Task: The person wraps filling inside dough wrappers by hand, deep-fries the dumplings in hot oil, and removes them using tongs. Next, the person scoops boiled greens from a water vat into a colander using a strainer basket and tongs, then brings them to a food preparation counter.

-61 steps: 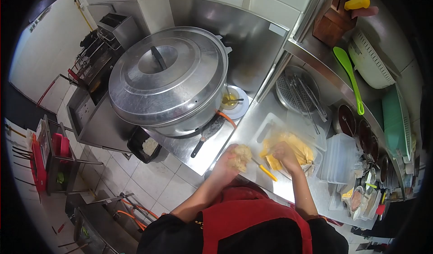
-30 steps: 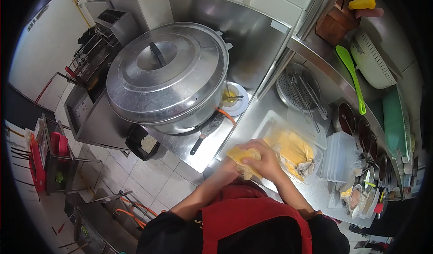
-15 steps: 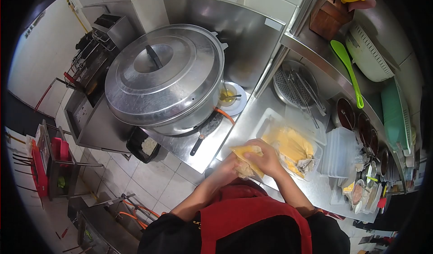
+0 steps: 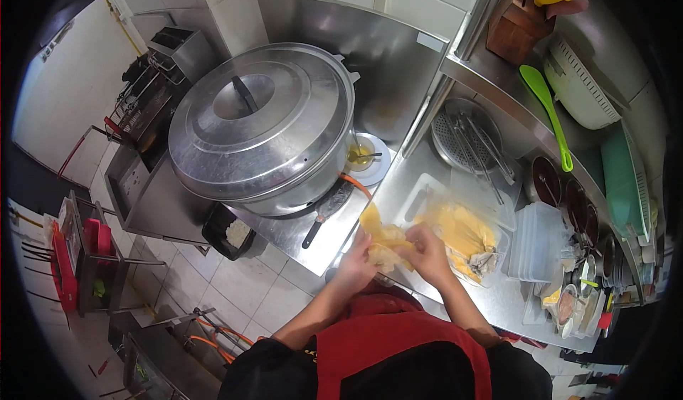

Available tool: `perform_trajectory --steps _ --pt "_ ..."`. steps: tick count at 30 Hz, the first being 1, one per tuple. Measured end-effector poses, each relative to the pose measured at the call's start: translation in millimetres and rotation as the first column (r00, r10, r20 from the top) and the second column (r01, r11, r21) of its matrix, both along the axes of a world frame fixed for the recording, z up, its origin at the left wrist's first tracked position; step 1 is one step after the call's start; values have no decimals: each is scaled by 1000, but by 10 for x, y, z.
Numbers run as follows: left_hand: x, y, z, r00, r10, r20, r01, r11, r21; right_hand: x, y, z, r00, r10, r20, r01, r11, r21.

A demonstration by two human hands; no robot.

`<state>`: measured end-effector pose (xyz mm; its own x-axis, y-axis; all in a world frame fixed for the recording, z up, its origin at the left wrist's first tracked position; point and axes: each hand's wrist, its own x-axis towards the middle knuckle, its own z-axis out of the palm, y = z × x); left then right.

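A floppy yellow sheet [image 4: 384, 249] with a paler crumpled part hangs between my two hands, above the counter's front edge. My left hand [image 4: 358, 261] is closed on its left side. On the other side my right hand [image 4: 428, 255] pinches it with bent fingers. Just right of my right hand lies a clear plastic container [image 4: 502, 247] holding a yellow mass [image 4: 462, 231], with a greyish crumpled piece [image 4: 484, 263] at its lower right corner.
A large lidded metal pot [image 4: 260, 126] stands at the left, a black-handled spatula [image 4: 311, 233] before it. Behind is a plate [image 4: 382, 164] with a bowl. Stacked clear containers [image 4: 532, 240], a strainer [image 4: 455, 133] and tongs are on the right, beneath a shelf [image 4: 491, 91].
My hands have moved apart, my left hand slightly left and my right hand right. The yellow sheet is now spread between them, with one end raised.
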<state>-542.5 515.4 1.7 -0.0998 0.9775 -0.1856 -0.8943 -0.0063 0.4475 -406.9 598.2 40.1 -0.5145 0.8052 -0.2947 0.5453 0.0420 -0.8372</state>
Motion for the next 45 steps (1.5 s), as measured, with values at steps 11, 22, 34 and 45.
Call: perform_trajectory --steps 11,22,34,45 --pt "27 37 44 932 -145 332 105 985 135 264 -61 165 920 392 22 -287 631 721" --pt "71 -13 131 998 -47 -50 56 979 194 195 -188 374 957 289 2 -201 659 724" --pt "231 60 251 997 -59 -59 70 977 202 219 -89 314 971 219 -94 -87 693 716" --pt "157 72 214 950 -122 -286 161 980 118 225 42 427 940 271 -207 -181 911 370"
